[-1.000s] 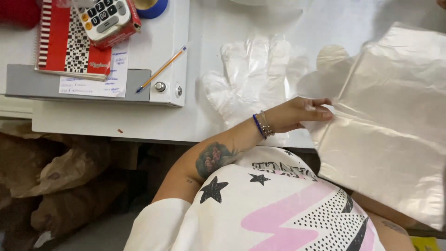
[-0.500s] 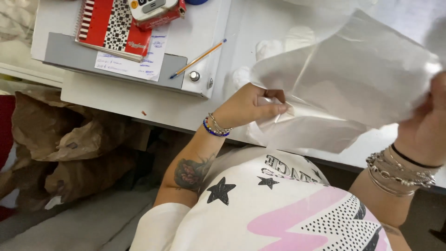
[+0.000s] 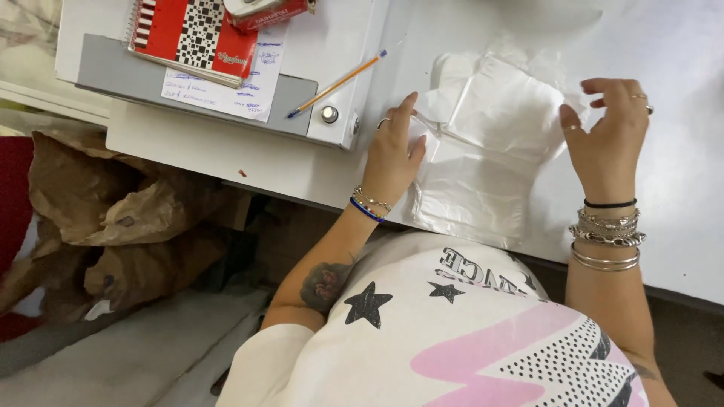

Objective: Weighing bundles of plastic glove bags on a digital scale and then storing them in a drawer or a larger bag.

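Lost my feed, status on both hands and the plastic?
Left hand flat on clear plastic bag, left edge. Right hand open at its right edge, fingers lifted. Bag lies flat on white table. Pencil nearby, clear of it.

We now see the clear plastic bag (image 3: 483, 162), which half a second ago is lifted and billowing, lying folded flat on the white table (image 3: 679, 188). Our left hand (image 3: 396, 151) presses its left edge; our right hand (image 3: 609, 132) has let go and hovers beside it.

Left hand (image 3: 394, 154) flat w/ fingers pointing far, palm down; right hand (image 3: 609, 128) raised, fingers loosely curled & spread, both wrists bent.
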